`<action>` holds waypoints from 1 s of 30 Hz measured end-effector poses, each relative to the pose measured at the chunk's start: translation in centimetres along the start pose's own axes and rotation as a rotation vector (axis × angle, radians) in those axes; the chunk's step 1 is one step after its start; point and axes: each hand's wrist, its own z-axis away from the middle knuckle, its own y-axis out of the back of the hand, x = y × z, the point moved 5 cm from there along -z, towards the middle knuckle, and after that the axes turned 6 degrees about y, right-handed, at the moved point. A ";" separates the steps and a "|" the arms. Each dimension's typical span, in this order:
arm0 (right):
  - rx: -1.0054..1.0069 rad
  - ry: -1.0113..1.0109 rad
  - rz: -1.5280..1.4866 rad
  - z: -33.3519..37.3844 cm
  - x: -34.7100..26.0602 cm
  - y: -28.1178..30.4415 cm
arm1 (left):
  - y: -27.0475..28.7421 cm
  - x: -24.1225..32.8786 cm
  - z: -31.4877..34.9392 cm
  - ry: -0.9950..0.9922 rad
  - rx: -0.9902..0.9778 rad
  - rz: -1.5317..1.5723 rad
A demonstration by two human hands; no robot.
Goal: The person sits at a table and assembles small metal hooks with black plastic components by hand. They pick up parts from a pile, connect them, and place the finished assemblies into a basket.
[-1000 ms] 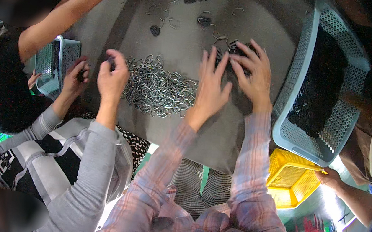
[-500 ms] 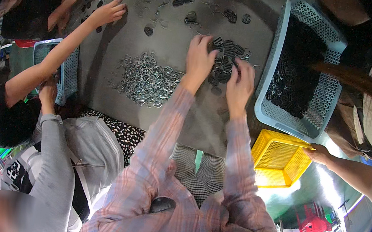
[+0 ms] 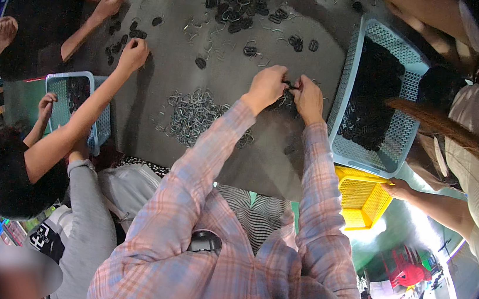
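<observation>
My left hand (image 3: 268,88) and my right hand (image 3: 309,101) meet over the grey table, fingertips pinched close together. Between them shows a small black buckle (image 3: 288,86), gripped from both sides; its details are mostly hidden by the fingers. Below my hands lie more black buckles, largely covered by them. Left of my left forearm spreads a heap of silvery metal hooks (image 3: 193,116), part of it behind my sleeve.
A blue basket (image 3: 338,110) full of black pieces stands at the right. Below it, another person's hand (image 3: 401,190) grips a yellow basket (image 3: 355,220). More buckles and hooks (image 3: 234,10) lie scattered farther off. Co-workers' hands (image 3: 135,53) reach over the table's left side.
My hands have come together from apart, now pinching one black buckle between them. Earlier my left hand was spread beside the buckles. The whole view has shifted slightly.
</observation>
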 end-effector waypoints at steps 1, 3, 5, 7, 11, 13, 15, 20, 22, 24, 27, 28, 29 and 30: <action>-0.023 -0.104 -0.133 0.4 -0.2 0.3 | 2.2 0.2 0.4 0.174 -0.083 0.159; 0.081 -0.184 -0.756 1.3 0.1 0.6 | 3.9 -1.2 1.2 0.334 -0.109 0.934; 0.099 -0.265 -1.267 2.7 -0.5 1.2 | 5.4 -3.1 1.4 0.438 -0.046 1.273; 0.085 -0.221 -1.530 3.5 -2.3 3.1 | 6.6 -5.3 0.3 0.471 0.088 1.175; 0.134 -0.320 -1.631 0.2 -3.2 4.2 | 8.3 -7.3 -1.9 0.383 0.385 0.152; 0.217 -0.472 -1.265 -3.5 0.4 2.5 | 7.9 -6.3 -2.9 0.374 0.394 0.087; 0.319 -0.372 -0.632 -7.2 0.7 3.5 | 7.9 -5.9 -3.2 0.379 0.435 0.014; 0.205 -0.303 -0.056 -11.8 -0.9 4.1 | 8.9 -5.1 -3.6 0.506 0.357 0.153; 0.121 -0.316 0.071 -12.3 -1.4 4.7 | 9.3 -5.1 -3.4 0.459 0.382 0.169; -0.170 -0.387 0.156 -12.0 -0.3 5.0 | 8.6 -4.8 -4.2 0.323 0.422 0.156; -0.361 -0.463 0.211 -10.5 0.2 6.1 | 6.8 -2.0 -6.9 0.296 0.220 0.097; -0.271 -0.462 0.233 -10.3 0.5 6.5 | 6.2 -0.9 -8.0 0.282 0.236 0.067; -0.182 -0.459 0.254 -10.1 0.9 6.7 | 5.7 0.2 -9.0 0.267 0.251 0.037; -0.086 -0.462 0.272 -9.7 1.2 7.5 | 5.1 1.3 -10.0 0.242 0.262 0.004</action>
